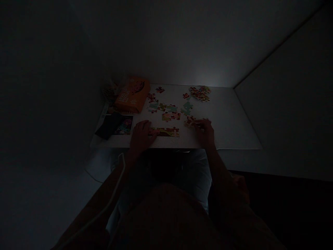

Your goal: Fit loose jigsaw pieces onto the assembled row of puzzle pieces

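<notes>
My left hand (142, 134) lies flat on the white table with its fingers spread. Its thumb rests at the left end of a joined strip of jigsaw pieces (168, 132) near the front edge. My right hand (206, 133) is to the right of that strip, thumb and fingers pinched at a jigsaw piece (190, 120) beside a few others. Between the hands and a little farther back is a short joined section (171, 116). Behind it, green and brown joined pieces (163, 107) lie flat. Dim light hides fine detail.
At the back left stands an orange puzzle box (134, 94), with a clear bag beside it. A dark cloth-like object (110, 125) covers part of a printed picture (126, 125). Loose pieces (200, 93) are heaped at the back right, with green pieces (186, 108) nearer. A white cable (114, 192) crosses my left arm.
</notes>
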The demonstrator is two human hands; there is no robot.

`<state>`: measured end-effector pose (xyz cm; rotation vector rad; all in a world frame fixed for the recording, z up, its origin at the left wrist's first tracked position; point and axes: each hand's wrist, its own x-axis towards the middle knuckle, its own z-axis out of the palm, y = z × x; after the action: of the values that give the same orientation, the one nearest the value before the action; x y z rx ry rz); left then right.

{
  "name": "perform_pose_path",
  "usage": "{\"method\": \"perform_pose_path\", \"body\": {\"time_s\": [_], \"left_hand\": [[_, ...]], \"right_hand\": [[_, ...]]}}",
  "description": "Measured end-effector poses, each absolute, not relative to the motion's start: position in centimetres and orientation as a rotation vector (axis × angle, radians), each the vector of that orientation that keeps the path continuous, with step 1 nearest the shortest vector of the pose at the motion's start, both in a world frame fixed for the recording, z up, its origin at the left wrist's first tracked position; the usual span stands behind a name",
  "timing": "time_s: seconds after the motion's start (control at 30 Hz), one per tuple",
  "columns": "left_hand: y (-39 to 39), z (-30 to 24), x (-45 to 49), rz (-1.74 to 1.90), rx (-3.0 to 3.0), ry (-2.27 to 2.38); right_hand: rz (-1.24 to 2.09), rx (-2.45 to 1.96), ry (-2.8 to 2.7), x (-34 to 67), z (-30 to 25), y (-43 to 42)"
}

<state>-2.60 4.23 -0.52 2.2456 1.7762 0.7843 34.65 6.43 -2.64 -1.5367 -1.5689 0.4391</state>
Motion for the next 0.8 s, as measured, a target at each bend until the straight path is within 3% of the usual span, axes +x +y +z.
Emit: {"method": "perform_pose_path", "body": {"time_s": [0.37,0.63,0.8], "left_hand": [[4.3,-0.8,-2.8,0.766,2.294,1.771],[4.3,-0.6,-2.6,0.807,2.289,1.752],[4.3,-0.5,-2.6,0.799,2.273,1.768]], "right_hand": [[0.389,-1.581,-1.538,35.9,-2.8,8.8],[0.101,-1.789,-1.719,36.4,-3.6,7.8],[0.139,-1.827,-1.775,36.0,-3.7,8.2]]}}
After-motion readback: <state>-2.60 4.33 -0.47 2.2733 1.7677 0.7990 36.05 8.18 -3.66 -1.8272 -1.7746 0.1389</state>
